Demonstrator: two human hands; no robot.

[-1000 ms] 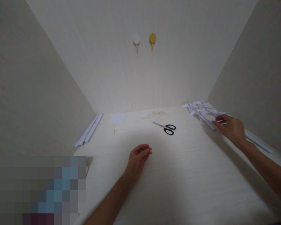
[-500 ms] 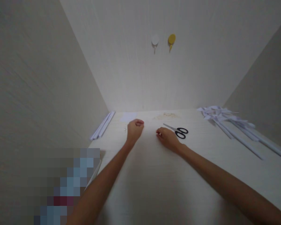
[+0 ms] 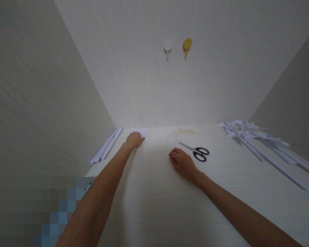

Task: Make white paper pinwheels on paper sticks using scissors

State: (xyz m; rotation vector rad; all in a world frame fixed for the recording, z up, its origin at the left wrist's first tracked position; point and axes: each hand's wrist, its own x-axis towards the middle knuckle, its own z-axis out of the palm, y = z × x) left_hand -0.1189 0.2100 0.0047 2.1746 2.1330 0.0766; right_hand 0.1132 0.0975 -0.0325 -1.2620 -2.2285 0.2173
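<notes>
The small white paper sheet (image 3: pixel 141 131) lies flat at the far edge of the tabletop (image 3: pixel 154 206), against the back wall. The left hand (image 3: pixel 134 140) rests on its near edge, fingers curled loosely down onto the paper, not clamped around it. Left of those fingers, a bundle of rolled white paper sticks (image 3: pixel 106 149) lies along the side wall. The right hand (image 3: pixel 182 162) lies palm down on the tabletop, fingers relaxed and holding nothing. Just beyond its fingertips are black-handled scissors (image 3: pixel 197 152), apart from the hand. Far right lie folded paper pinwheels (image 3: pixel 249 133). 2 wall hooks (image 3: pixel 177 48) hang above.
</notes>
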